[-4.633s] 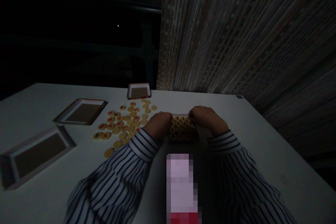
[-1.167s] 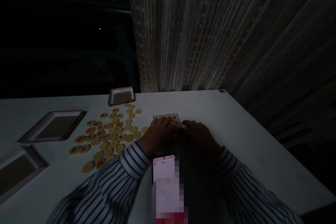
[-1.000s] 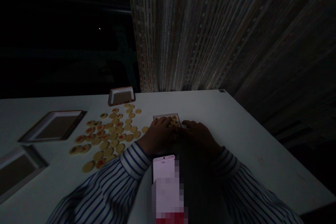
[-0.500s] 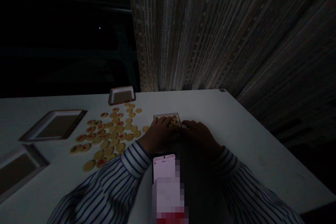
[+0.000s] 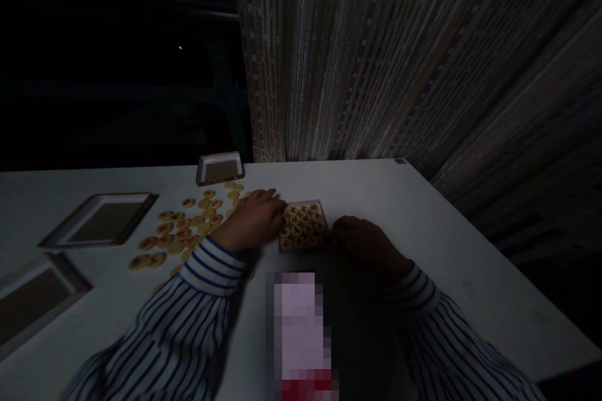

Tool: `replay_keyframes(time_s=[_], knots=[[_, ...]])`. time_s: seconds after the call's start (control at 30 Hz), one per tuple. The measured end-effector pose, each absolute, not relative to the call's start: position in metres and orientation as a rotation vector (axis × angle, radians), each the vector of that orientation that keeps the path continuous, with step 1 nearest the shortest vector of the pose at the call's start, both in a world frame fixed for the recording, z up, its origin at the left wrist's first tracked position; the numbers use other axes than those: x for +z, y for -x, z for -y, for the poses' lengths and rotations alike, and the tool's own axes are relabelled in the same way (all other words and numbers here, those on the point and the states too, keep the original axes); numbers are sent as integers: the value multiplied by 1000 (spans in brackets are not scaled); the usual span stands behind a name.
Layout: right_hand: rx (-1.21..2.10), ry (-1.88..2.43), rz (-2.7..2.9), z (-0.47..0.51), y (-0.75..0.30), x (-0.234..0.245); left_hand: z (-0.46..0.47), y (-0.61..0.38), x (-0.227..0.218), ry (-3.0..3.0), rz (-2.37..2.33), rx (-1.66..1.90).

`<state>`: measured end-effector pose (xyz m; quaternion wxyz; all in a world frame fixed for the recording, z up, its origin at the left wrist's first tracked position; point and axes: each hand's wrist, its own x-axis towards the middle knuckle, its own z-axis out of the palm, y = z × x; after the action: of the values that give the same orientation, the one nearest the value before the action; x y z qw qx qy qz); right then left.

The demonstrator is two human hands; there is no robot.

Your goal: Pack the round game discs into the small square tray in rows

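Observation:
A small shallow box (image 5: pixel 303 248) lies in front of me, filled with rows of round Chinese chess pieces (image 5: pixel 305 218) with dark characters facing up. My left hand (image 5: pixel 254 219) is at the box's left edge, its fingers extended and somewhat apart, partly over the loose pieces; I see nothing held in it. At the right edge of the box my right hand (image 5: pixel 364 243) has its fingers curled, with the thumb side against the rim. Deep shadow hides its fingertips. Loose chess pieces (image 5: pixel 181 232), some with red characters and some blank side up, spread out to the left.
Shallow trays or lids lie on the white table (image 5: pixel 437 276): one at the back (image 5: pixel 221 169), one at the left (image 5: pixel 98 220), one at the near left (image 5: pixel 37 307). A phone (image 5: pixel 298 326) with a lit screen lies close to me. A curtain (image 5: pixel 329 56) hangs behind the table.
My left hand has moved left off the top of the box, uncovering the rows of pieces, and now covers part of the loose ones. The right hand stays by the box's right edge.

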<state>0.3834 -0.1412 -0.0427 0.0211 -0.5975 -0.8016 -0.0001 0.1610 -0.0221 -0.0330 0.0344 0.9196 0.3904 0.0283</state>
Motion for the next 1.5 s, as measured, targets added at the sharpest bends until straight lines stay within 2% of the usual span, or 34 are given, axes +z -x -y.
replay_keyframes(time_s=[0.13,0.27,0.53,1.5], knots=[[-1,1821,2539,146,-381,-37,22,-156,-27,-2819,-1210,103],[-8,1809,2578,148,-380,-35,33,-165,-26,-2853,-975,105],[-54,1816,2578,147,-379,-40,59,-192,-49,-2889,-721,-26],[-50,1758,2558,147,-381,-44,64,-198,-52,-2909,-779,-52]])
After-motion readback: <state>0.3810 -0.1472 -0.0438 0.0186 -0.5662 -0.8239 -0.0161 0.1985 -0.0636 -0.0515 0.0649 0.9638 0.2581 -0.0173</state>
